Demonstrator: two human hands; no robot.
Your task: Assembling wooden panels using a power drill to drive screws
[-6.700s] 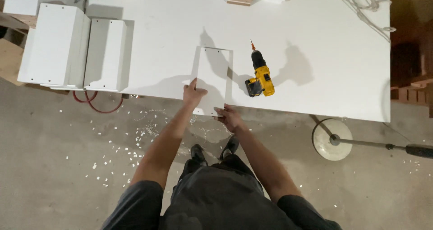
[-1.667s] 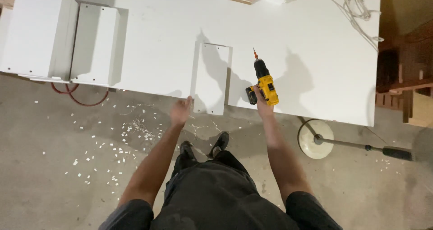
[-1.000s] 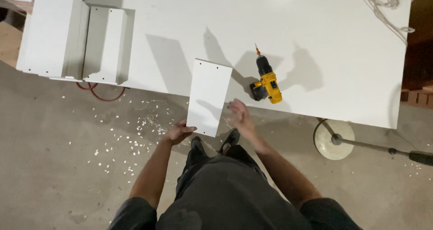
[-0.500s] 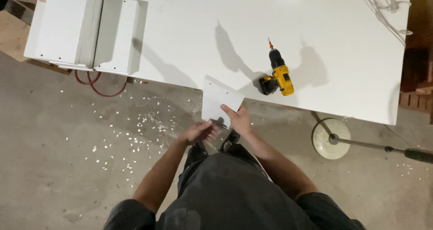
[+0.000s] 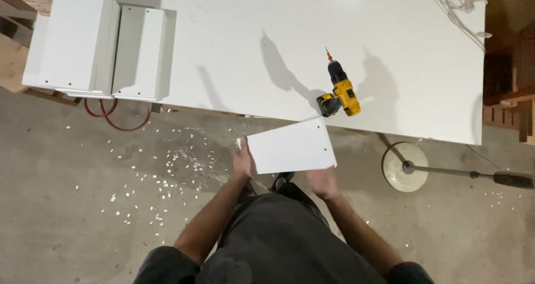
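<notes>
Lifted off the table (image 5: 390, 94), the white panel (image 5: 291, 147) now sits level. Left hand (image 5: 243, 162) pinches its left edge; right hand (image 5: 322, 182) supports underneath, grip unclear. Drill (image 5: 340, 91) lies just beyond.

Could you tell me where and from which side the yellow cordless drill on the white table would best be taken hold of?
Probably by its yellow handle. The drill lies flat on the white table, bit pointing away from the person, black battery base toward the near edge. The right hand, now under the white panel, could come from that near edge, clear of the bit.
</notes>
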